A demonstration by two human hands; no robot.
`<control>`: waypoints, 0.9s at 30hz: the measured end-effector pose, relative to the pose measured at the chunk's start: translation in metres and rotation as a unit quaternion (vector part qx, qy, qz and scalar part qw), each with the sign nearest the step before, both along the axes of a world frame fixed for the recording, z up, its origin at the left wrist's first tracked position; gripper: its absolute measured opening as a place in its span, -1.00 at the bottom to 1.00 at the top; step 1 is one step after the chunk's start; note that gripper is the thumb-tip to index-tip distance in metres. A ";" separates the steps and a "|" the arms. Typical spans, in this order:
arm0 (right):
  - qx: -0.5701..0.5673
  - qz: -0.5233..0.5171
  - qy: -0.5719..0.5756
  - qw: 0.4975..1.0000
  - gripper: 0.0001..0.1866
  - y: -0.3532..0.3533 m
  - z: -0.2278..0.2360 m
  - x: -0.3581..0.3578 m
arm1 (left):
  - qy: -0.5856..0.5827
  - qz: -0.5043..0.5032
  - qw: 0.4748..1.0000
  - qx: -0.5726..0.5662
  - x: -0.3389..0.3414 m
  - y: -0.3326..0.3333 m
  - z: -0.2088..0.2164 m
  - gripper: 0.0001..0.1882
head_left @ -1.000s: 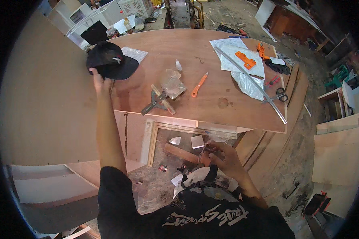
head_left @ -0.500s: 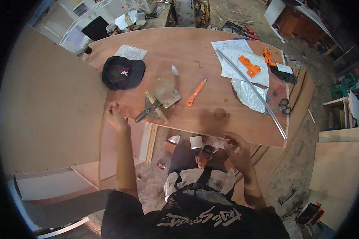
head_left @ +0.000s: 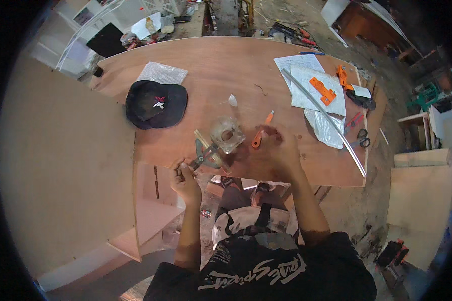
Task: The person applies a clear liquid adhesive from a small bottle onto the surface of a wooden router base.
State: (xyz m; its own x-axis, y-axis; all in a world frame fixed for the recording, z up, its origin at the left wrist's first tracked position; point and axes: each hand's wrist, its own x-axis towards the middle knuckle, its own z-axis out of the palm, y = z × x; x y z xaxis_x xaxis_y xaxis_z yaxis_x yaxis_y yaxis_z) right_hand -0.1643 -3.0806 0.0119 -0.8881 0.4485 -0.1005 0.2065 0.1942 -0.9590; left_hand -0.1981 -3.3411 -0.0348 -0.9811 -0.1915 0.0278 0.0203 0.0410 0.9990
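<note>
Surface (head_left: 216,60): broad, reddish-brown wood | Left: large tan panel (head_left: 75,165) beside it | Floor (head_left: 286,11): grey-brown, littered with scraps | Far left: white furniture (head_left: 68,37) | Far right: dark reddish-brown cabinet (head_left: 364,27) | Right: green stool (head_left: 427,97), pale upright boards (head_left: 412,210) | Light: soft, dimmer toward right

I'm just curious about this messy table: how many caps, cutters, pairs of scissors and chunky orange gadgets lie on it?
Caps: 1
Cutters: 1
Pairs of scissors: 1
Chunky orange gadgets: 2
Total: 5
</note>
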 end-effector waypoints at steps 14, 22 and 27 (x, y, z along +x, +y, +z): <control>0.193 0.103 0.095 0.971 -0.52 0.013 -0.089 -0.157 | 0.144 -0.245 0.940 -0.189 -0.059 0.070 0.024 -0.03; 0.071 0.088 0.060 0.992 -0.64 0.009 -0.070 -0.146 | -0.073 -0.173 0.981 0.039 -0.051 0.070 -0.009 -0.15; 0.029 0.133 0.124 0.983 -0.61 0.025 -0.018 -0.099 | 0.012 -0.109 0.994 0.021 -0.042 0.062 0.025 -0.25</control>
